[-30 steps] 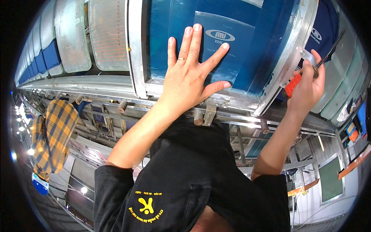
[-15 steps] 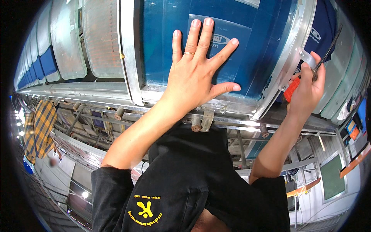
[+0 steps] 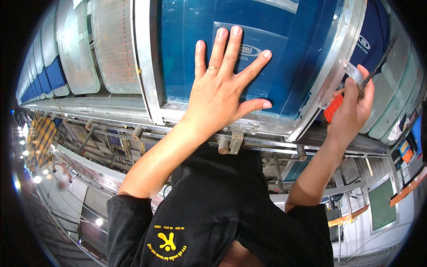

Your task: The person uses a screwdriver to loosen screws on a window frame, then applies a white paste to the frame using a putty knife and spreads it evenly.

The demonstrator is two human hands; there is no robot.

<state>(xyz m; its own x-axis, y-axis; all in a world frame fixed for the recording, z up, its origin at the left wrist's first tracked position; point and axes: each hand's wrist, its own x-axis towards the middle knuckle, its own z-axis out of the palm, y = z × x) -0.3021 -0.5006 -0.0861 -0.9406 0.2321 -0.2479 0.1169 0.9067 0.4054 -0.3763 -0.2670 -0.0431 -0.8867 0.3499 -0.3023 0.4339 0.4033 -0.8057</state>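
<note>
My left hand point(image 3: 220, 86) lies spread, palm down, on a blue screen panel point(image 3: 182, 53) in a silver metal frame point(image 3: 147, 58), partly covering a clear rectangular patch with a white logo point(image 3: 275, 73). At the frame's right side, my right hand point(image 3: 353, 107) grips an orange-handled tool point(image 3: 333, 107) with a long dark shaft pointing up to the right, probably a screwdriver. The fingers are beside a pale bracket point(image 3: 351, 69) on the frame; whether they also grip it is unclear. A navy fabric piece point(image 3: 369, 22) lies just right of the frame.
Glassy platens point(image 3: 78, 58) line the left, some with navy fabric; more point(image 3: 391, 102) sit at the right. A metal rail point(image 3: 89, 107) with round rollers point(image 3: 224, 144) runs along the near edge. A yellow plaid cloth point(image 3: 40, 138) is at far left.
My left hand has shifted right across the blue panel, covering more of the logo, and stays spread. My right hand still grips the tool in about the same place.
</note>
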